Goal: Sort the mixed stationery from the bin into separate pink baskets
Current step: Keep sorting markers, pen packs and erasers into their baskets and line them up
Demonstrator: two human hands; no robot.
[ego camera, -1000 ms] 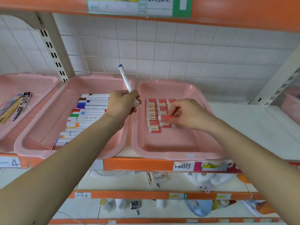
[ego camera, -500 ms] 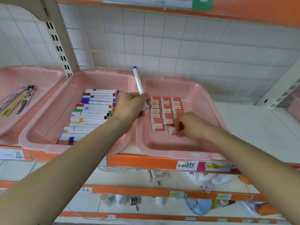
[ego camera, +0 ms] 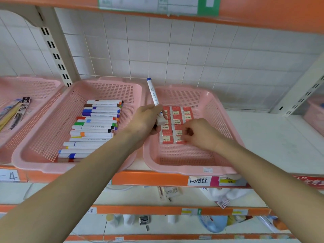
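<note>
My left hand (ego camera: pixel 146 122) grips a white marker with a blue cap (ego camera: pixel 152 92) upright over the gap between two pink baskets; a pale eraser-like block (ego camera: pixel 161 120) also sits in its fingers. The left basket (ego camera: pixel 43 165) holds a row of several coloured markers (ego camera: pixel 94 128). The right basket (ego camera: pixel 175 165) holds several red-and-white erasers (ego camera: pixel 176 114) in neat columns. My right hand (ego camera: pixel 199 135) is low inside this basket, its curled fingertips pinching the front eraser (ego camera: pixel 179 139) of the middle column.
A third pink basket (ego camera: pixel 35 85) at far left holds packaged pens (ego camera: pixel 17 109). The orange shelf edge (ego camera: pixel 149 178) carries price labels. White shelf surface (ego camera: pixel 271 137) lies right of the eraser basket. A lower shelf holds bottles and packets.
My right hand carried an eraser from the middle of the block down to the front of the rows. The left hand kept the marker upright. The view shifted slightly.
</note>
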